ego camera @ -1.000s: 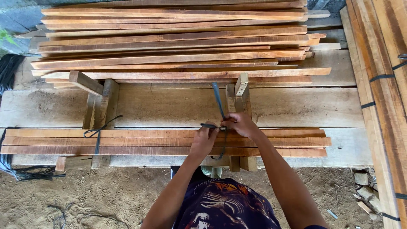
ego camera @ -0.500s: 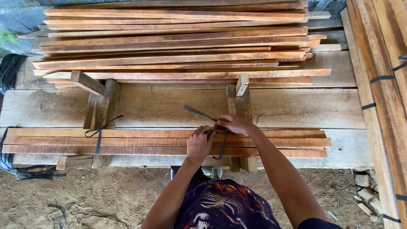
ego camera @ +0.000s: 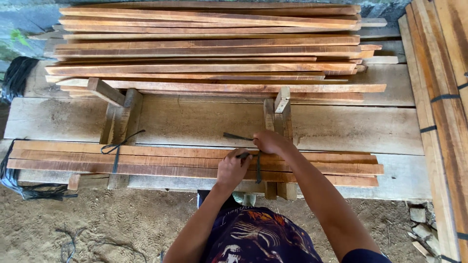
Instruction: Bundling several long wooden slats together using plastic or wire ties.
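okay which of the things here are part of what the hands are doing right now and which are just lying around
In use:
left hand
right hand
black strap being tied
bundle of slats
wooden supports under it

Lying about:
big stack of slats
coil of black strap
strapped boards at the right
wood offcuts on the sand

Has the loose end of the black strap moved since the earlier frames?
Yes. The strap's free end has swung from pointing up along the upright wooden block to lying low, pointing left of the right hand, over the wide plank.
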